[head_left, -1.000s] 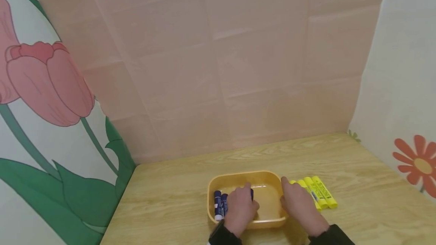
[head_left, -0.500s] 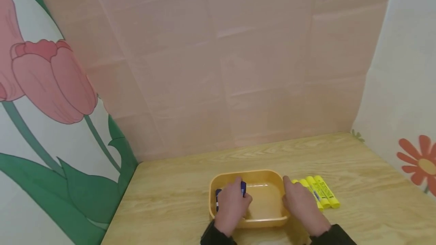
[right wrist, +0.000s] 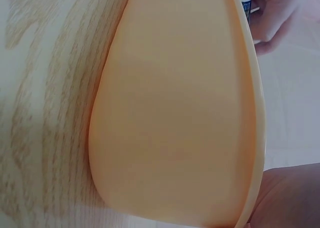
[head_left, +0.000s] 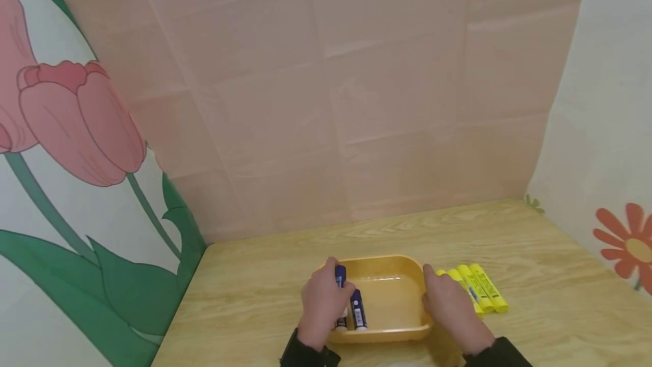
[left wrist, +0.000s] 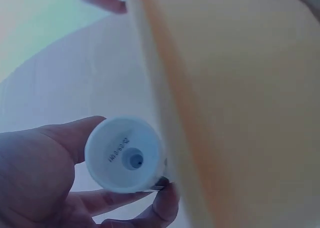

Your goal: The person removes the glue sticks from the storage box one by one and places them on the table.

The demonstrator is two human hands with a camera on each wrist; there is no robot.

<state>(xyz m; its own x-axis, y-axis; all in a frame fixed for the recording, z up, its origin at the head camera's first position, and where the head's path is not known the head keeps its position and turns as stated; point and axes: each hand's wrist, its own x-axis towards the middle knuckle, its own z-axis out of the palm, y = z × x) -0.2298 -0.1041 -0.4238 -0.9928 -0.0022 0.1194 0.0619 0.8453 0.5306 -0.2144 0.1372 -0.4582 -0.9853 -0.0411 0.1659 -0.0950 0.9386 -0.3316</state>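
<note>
My left hand (head_left: pixel 322 306) holds a dark blue glue stick (head_left: pixel 340 276) over the left part of a yellow plastic tray (head_left: pixel 394 299). Its round white base (left wrist: pixel 125 155) faces the left wrist camera, fingers and thumb around it, close by the tray's wall. Two more blue glue sticks lie inside the tray: one (head_left: pixel 359 311) in plain sight, the other (head_left: pixel 342 321) partly covered by the left hand. On the tray's right side, my right hand (head_left: pixel 454 311) grips the rim.
Several bright yellow sticks (head_left: pixel 481 289) lie side by side on the wood-grain table (head_left: pixel 254 299), just right of the tray and partly behind the right hand. A pinkish sheet (head_left: pixel 326 101) hangs behind the table, with flower-printed panels at both sides.
My left hand has moved left across the tray with the blue glue stick, bringing another glue stick into view. The right hand stays at the rim.
</note>
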